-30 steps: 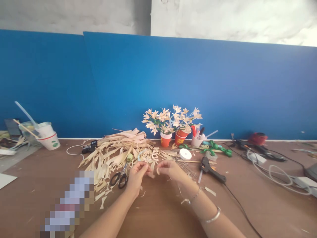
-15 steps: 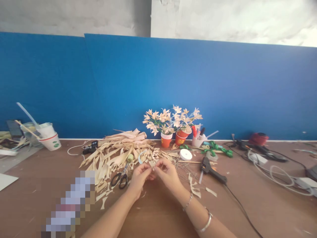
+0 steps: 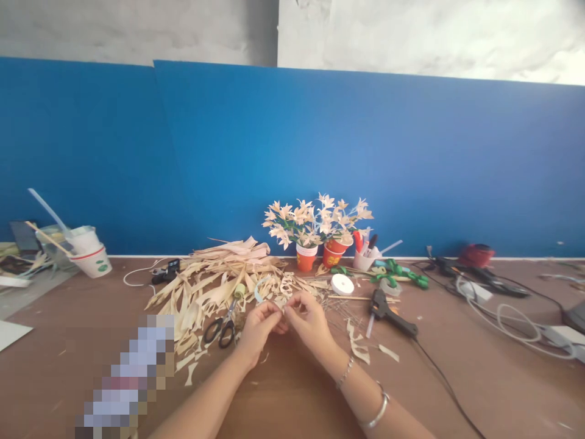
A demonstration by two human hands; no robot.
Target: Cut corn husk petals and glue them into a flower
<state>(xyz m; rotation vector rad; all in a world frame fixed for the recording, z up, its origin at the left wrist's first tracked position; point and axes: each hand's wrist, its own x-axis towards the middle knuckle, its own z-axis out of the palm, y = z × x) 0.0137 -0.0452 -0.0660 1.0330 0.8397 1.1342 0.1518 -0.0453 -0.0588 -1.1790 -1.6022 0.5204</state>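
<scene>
Left hand and right hand meet here, fingertips pinching a small pale husk piece between them, scissors just beside the left: delicate shaping, it seems, calling for steady, matched pressure next.

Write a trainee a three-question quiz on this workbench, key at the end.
1. True or false: the left hand and right hand are close together at the fingertips.
2. Where does the glue gun lie? A: left of both hands; B: right of both hands; C: between the hands.
3. Fill in the colour: the scissors have ... handles.

Key: 1 true; 2 B; 3 black.
</scene>
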